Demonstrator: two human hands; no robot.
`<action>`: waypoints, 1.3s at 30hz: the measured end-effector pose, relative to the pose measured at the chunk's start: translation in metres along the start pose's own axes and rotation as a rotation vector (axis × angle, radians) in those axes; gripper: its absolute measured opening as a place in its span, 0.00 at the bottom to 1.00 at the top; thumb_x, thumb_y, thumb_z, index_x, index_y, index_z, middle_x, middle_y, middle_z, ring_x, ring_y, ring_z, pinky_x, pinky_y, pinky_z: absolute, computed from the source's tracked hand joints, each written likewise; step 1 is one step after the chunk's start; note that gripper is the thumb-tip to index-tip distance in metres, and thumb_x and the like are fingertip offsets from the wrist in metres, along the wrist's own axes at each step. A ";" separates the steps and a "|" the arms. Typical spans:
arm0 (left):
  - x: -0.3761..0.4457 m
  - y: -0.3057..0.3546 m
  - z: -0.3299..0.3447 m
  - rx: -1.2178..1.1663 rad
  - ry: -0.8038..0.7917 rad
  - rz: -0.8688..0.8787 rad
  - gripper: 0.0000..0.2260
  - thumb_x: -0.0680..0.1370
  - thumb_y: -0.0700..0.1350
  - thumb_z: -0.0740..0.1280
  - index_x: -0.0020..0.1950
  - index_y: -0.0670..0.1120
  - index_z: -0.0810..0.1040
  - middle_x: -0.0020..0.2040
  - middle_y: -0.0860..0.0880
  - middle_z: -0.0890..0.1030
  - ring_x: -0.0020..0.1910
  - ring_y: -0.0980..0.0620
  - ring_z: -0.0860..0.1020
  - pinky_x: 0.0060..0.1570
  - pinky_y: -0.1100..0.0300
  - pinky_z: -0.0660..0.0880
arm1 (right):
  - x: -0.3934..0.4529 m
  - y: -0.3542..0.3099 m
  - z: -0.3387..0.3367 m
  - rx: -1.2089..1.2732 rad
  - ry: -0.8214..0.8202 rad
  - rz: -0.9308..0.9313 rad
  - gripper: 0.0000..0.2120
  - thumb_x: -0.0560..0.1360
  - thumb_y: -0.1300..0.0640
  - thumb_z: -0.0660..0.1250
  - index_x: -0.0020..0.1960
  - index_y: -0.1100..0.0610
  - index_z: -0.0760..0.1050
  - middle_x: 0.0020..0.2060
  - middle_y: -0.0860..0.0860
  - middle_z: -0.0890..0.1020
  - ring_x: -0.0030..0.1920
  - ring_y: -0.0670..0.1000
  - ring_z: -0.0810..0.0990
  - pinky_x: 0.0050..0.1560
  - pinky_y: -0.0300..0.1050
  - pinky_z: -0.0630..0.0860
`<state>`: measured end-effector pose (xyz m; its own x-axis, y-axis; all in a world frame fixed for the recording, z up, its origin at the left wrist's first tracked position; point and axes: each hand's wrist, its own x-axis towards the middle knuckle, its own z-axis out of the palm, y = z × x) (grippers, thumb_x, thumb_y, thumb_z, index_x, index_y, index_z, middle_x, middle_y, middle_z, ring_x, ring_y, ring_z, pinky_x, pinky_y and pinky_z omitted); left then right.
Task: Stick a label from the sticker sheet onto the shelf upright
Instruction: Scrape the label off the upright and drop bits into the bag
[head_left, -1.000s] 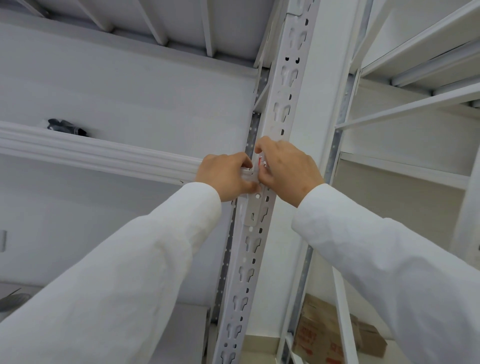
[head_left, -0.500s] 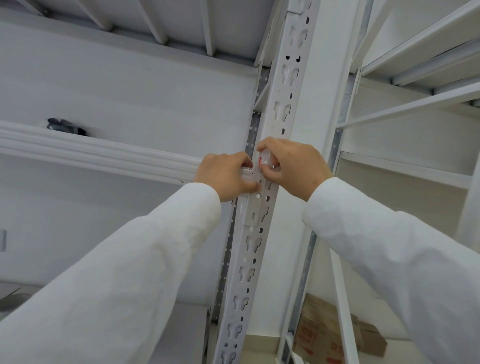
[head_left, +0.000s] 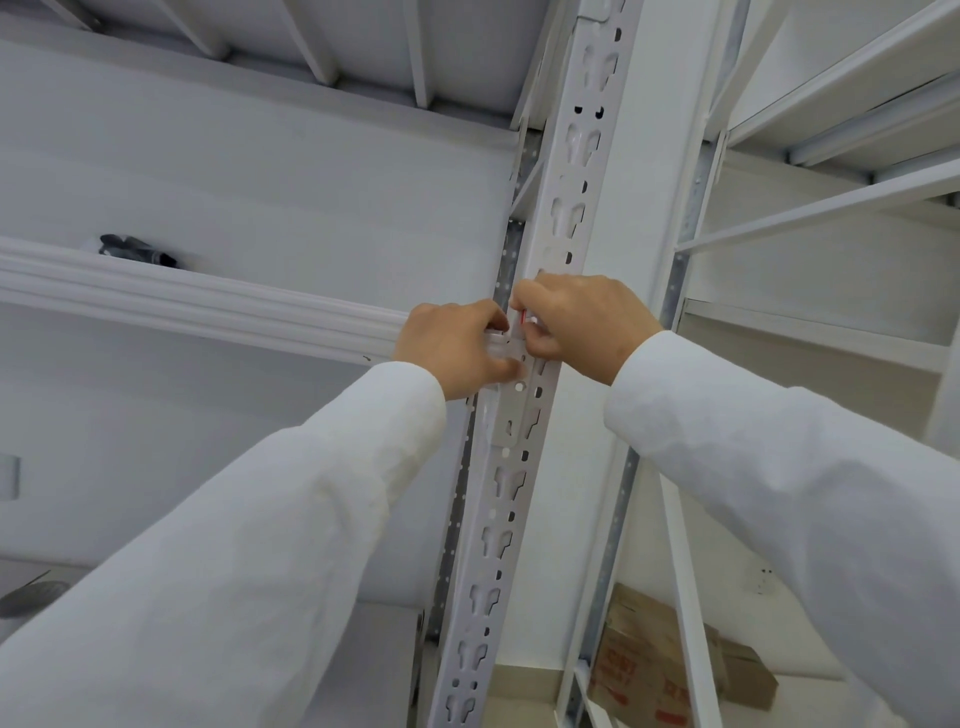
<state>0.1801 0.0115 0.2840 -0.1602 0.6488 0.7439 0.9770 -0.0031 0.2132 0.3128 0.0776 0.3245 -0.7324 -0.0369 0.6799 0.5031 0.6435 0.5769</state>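
I am pinching the red-edged label (head_left: 523, 323) in my right hand (head_left: 582, 325), just above my left hand's (head_left: 457, 351) fingers steadying the sticker sheet (head_left: 511, 400) lying lengthwise along the shelf upright (head_left: 574, 171).

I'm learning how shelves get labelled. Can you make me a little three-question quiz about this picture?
1. True or false: both hands are up at the shelf post.
2. Which colour shows on the little label between the fingers? A) green B) red C) blue
3. What lies on the floor, low down to the right of the post?

Key
1. True. The left hand and the right hand both meet at the post, where the shelf beam joins it.
2. B, a red edge peeks out by the right hand's fingers.
3. A brown cardboard box with red print.
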 end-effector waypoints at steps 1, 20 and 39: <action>0.000 0.000 0.000 0.002 -0.001 -0.001 0.21 0.72 0.59 0.67 0.60 0.50 0.73 0.53 0.49 0.81 0.53 0.47 0.77 0.54 0.58 0.64 | 0.000 0.000 0.000 -0.009 0.024 -0.011 0.06 0.67 0.65 0.65 0.44 0.64 0.75 0.32 0.59 0.78 0.25 0.60 0.75 0.26 0.43 0.64; -0.002 -0.001 0.001 -0.015 0.008 -0.005 0.21 0.71 0.59 0.67 0.60 0.50 0.74 0.53 0.48 0.81 0.53 0.47 0.76 0.54 0.58 0.65 | 0.000 0.016 -0.009 0.148 -0.149 -0.029 0.11 0.74 0.56 0.65 0.55 0.57 0.77 0.38 0.47 0.74 0.37 0.54 0.76 0.38 0.46 0.72; -0.002 -0.001 0.001 0.000 0.015 0.013 0.21 0.72 0.59 0.66 0.60 0.50 0.73 0.53 0.48 0.80 0.53 0.47 0.76 0.56 0.57 0.65 | -0.009 -0.008 0.007 -0.030 0.161 0.076 0.13 0.69 0.55 0.54 0.33 0.58 0.74 0.29 0.52 0.76 0.29 0.54 0.75 0.22 0.37 0.60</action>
<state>0.1797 0.0111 0.2811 -0.1495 0.6369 0.7563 0.9790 -0.0116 0.2033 0.3125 0.0780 0.3109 -0.6103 -0.1124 0.7841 0.5692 0.6262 0.5328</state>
